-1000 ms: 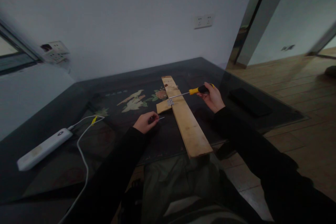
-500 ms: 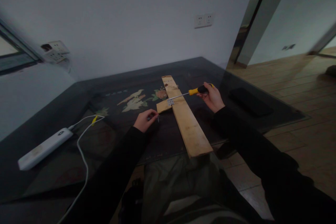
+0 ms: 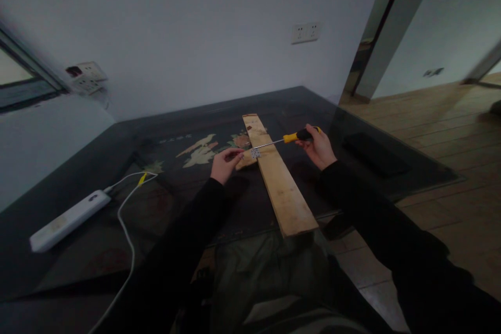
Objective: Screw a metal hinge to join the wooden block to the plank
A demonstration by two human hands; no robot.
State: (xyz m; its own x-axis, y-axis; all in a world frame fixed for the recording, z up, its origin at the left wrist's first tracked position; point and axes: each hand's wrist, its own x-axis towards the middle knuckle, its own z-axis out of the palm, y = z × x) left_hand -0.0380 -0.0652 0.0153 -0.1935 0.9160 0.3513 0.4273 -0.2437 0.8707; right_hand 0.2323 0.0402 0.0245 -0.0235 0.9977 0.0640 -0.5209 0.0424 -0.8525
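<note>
My right hand (image 3: 319,147) is wrapped around the yellow and black handle of a screwdriver (image 3: 290,138). Its long shaft points left, with the tip over a small metal plate with holes (image 3: 255,153). That plate lies where a long wooden board (image 3: 285,193) meets a short wooden piece (image 3: 246,160) at its left side. My left hand (image 3: 225,164) is pinched closed over the short piece, close to the screwdriver tip. A small screw-like metal piece showed at its fingertips a moment ago; the fingers mostly hide it now.
The dark glossy table (image 3: 242,203) bears a bird and flower picture. At the left lies a white power strip (image 3: 70,219) with a white cable (image 3: 127,235). A dark flat object (image 3: 373,154) lies at the right. Wall sockets (image 3: 306,33) are behind the table.
My left hand has moved up and right, from beside the short wooden piece to over it, nearer the screwdriver tip. The right hand and screwdriver have hardly shifted.
</note>
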